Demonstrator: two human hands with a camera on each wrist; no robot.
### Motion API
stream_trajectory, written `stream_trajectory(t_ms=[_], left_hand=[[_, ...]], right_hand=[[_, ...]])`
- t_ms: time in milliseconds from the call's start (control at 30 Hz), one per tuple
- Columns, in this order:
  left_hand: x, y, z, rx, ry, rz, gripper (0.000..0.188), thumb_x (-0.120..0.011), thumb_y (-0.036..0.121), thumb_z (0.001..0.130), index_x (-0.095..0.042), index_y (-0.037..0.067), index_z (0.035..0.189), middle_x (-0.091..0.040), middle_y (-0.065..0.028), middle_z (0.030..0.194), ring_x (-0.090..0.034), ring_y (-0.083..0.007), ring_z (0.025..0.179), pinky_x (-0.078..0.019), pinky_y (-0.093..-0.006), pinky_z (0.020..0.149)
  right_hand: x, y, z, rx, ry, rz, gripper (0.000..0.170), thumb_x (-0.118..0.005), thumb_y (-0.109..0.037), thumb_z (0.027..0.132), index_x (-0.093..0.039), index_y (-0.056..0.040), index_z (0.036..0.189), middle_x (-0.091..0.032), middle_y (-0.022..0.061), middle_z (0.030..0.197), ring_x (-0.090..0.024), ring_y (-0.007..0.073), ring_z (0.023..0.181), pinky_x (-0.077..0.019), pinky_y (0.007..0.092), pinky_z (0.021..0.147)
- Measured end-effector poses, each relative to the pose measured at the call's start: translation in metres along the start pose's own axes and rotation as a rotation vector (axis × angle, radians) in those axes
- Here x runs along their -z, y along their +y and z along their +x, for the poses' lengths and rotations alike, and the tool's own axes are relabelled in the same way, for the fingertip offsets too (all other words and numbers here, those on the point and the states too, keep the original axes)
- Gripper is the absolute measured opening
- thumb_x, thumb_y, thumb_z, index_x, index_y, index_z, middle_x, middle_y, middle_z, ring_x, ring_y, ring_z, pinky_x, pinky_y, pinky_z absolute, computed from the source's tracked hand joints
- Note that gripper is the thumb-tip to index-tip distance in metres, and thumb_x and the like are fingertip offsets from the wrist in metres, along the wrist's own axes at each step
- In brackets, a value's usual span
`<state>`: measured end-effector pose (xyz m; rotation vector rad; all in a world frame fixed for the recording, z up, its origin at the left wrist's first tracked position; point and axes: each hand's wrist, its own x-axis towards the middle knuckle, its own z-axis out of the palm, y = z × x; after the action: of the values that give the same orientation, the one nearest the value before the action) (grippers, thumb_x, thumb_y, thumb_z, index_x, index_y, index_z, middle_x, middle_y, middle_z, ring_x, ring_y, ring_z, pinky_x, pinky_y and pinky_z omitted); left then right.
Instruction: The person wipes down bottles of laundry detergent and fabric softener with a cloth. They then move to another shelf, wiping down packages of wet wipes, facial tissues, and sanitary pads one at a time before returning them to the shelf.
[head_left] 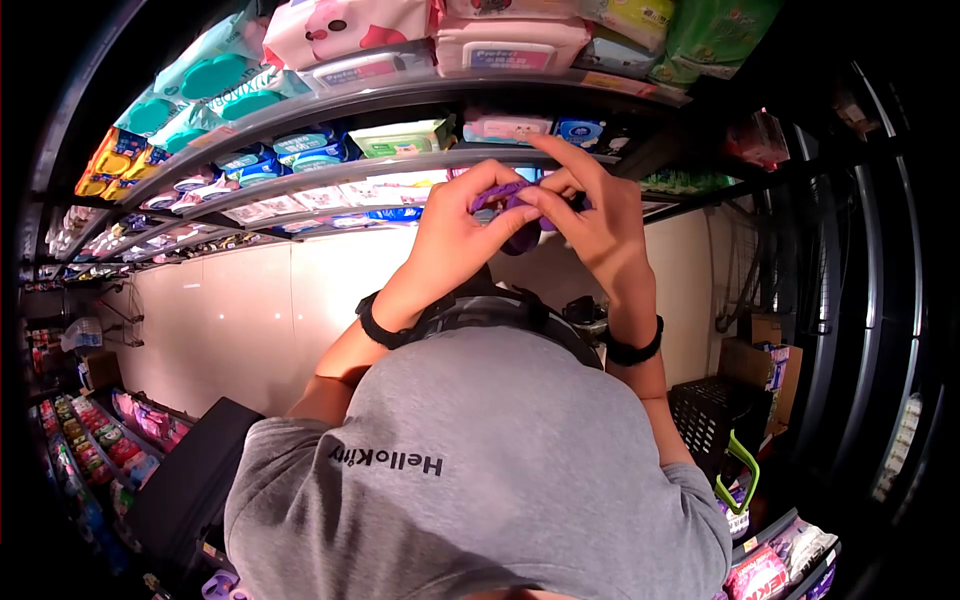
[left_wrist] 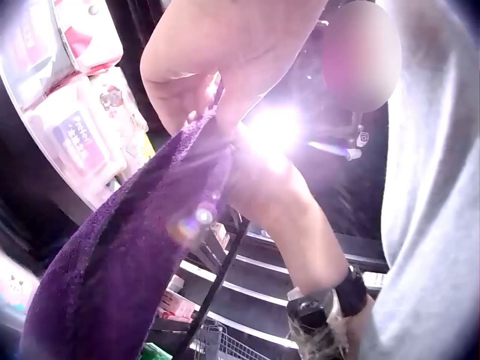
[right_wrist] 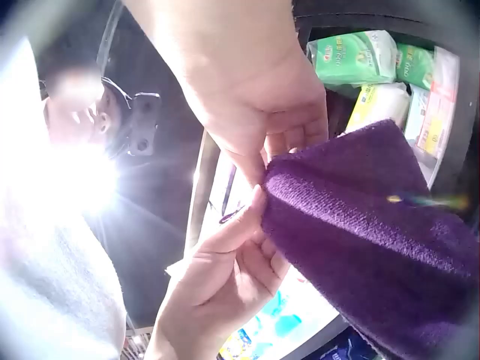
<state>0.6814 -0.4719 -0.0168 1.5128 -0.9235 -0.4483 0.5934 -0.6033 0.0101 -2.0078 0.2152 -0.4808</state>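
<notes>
A purple fuzzy cloth (head_left: 524, 238) is held between both hands in front of the chest. My left hand (head_left: 440, 235) pinches its edge between thumb and fingers, at the top of the left wrist view (left_wrist: 225, 60). My right hand (head_left: 605, 215) pinches the cloth close beside it, with one finger extended away. In the right wrist view the cloth (right_wrist: 360, 210) hangs out to the right of my right hand (right_wrist: 255, 97), and my left hand (right_wrist: 225, 277) meets it at the cloth's corner. Folds hide some fingertips.
Shelves of packaged wipes (head_left: 510, 50) stand ahead, with more packs (head_left: 215, 80) at the left. Dark metal racks line the right side. A black basket (head_left: 705, 420) and an open cardboard box (head_left: 745, 365) are at the lower right, above a pale floor (head_left: 250, 300).
</notes>
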Motion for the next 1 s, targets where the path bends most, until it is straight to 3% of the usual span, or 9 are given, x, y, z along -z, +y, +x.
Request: stream_trajectory(t_ms=[167, 233, 267, 567, 633, 700, 800, 933, 1000], left_hand=[[-0.002, -0.002, 0.010, 0.024, 0.027, -0.066, 0.013, -0.064, 0.003, 0.076, -0.055, 0.000, 0.086, -0.056, -0.0009, 0.076, -0.053, -0.0074, 0.071, -0.0428, -0.0202, 0.065], [0.001, 0.001, 0.010, 0.097, 0.077, -0.312, 0.014, -0.062, 0.005, 0.078, -0.055, 0.001, 0.089, -0.058, -0.0008, 0.078, -0.053, -0.0076, 0.073, -0.0423, -0.0205, 0.067], [0.004, -0.002, 0.011, 0.065, 0.046, -0.322, 0.014, -0.060, 0.008, 0.081, -0.054, 0.002, 0.093, -0.057, -0.0009, 0.082, -0.053, -0.0081, 0.076, -0.0427, -0.0220, 0.070], [-0.004, 0.000, 0.040, -0.174, -0.162, 0.150, 0.008, -0.052, 0.002, 0.081, -0.053, 0.000, 0.088, -0.060, -0.0087, 0.085, -0.056, -0.0173, 0.074, -0.0432, -0.0254, 0.069], [-0.010, 0.001, 0.047, -0.249, -0.186, 0.113, 0.008, -0.051, 0.000, 0.081, -0.052, 0.000, 0.089, -0.062, -0.0093, 0.091, -0.056, -0.0177, 0.076, -0.0437, -0.0259, 0.070], [-0.010, 0.007, 0.049, -0.200, -0.225, 0.075, 0.008, -0.051, 0.000, 0.082, -0.050, 0.000, 0.089, -0.062, -0.0095, 0.093, -0.056, -0.0175, 0.078, -0.0438, -0.0251, 0.070], [0.000, 0.006, 0.048, -0.113, -0.198, 0.046, 0.007, -0.052, 0.006, 0.085, -0.050, 0.000, 0.088, -0.059, -0.0083, 0.090, -0.053, -0.0137, 0.085, -0.0407, -0.0239, 0.076], [0.011, -0.004, 0.042, -0.224, -0.039, 0.236, 0.011, -0.053, 0.009, 0.084, -0.050, 0.001, 0.089, -0.053, -0.0090, 0.073, -0.052, -0.0174, 0.066, -0.0407, -0.0250, 0.063], [0.019, -0.013, 0.034, -0.192, 0.022, 0.254, 0.012, -0.052, 0.012, 0.085, -0.049, 0.001, 0.090, -0.053, -0.0091, 0.072, -0.050, -0.0173, 0.064, -0.0401, -0.0252, 0.061]], right_hand=[[0.022, 0.028, 0.005, -0.164, -0.136, 0.101, 0.041, -0.069, -0.014, 0.070, -0.054, -0.0034, 0.107, -0.059, 0.0054, 0.063, -0.056, 0.0069, 0.062, -0.0442, 0.0229, 0.060], [0.025, 0.042, 0.002, -0.187, -0.261, 0.336, 0.044, -0.071, -0.017, 0.068, -0.054, -0.0034, 0.106, -0.061, 0.0073, 0.074, -0.057, 0.0113, 0.071, -0.0445, 0.0245, 0.066], [0.025, 0.055, 0.000, -0.044, -0.263, 0.195, 0.046, -0.071, -0.018, 0.068, -0.054, -0.0034, 0.108, -0.062, 0.0090, 0.085, -0.058, 0.0165, 0.079, -0.0444, 0.0267, 0.073], [0.049, 0.053, -0.018, -0.060, 0.148, 0.005, 0.019, -0.067, -0.006, 0.070, -0.062, -0.0043, 0.088, -0.057, 0.0054, 0.078, -0.054, 0.0161, 0.074, -0.0423, 0.0257, 0.067], [0.055, 0.057, -0.021, 0.247, 0.290, -0.459, 0.017, -0.069, -0.006, 0.065, -0.063, -0.0046, 0.081, -0.054, 0.0044, 0.084, -0.049, 0.0203, 0.082, -0.0397, 0.0287, 0.072], [0.058, 0.060, -0.022, 0.266, 0.358, -0.401, 0.016, -0.071, -0.010, 0.063, -0.061, -0.0064, 0.076, -0.050, 0.0087, 0.099, -0.044, 0.0259, 0.094, -0.0387, 0.0324, 0.077], [0.066, 0.075, -0.019, 0.135, 0.196, -0.088, 0.015, -0.066, -0.010, 0.070, -0.058, -0.0025, 0.081, -0.051, 0.0105, 0.113, -0.052, 0.0243, 0.094, -0.0426, 0.0294, 0.076], [0.065, 0.073, -0.016, 0.033, 0.156, -0.016, 0.017, -0.063, -0.009, 0.074, -0.059, 0.0015, 0.087, -0.061, 0.0085, 0.079, -0.057, 0.0160, 0.074, -0.0432, 0.0253, 0.070], [0.059, 0.074, -0.014, -0.033, 0.143, 0.092, 0.016, -0.062, -0.010, 0.076, -0.059, 0.0010, 0.088, -0.060, 0.0061, 0.076, -0.054, 0.0111, 0.071, -0.0418, 0.0234, 0.069]])
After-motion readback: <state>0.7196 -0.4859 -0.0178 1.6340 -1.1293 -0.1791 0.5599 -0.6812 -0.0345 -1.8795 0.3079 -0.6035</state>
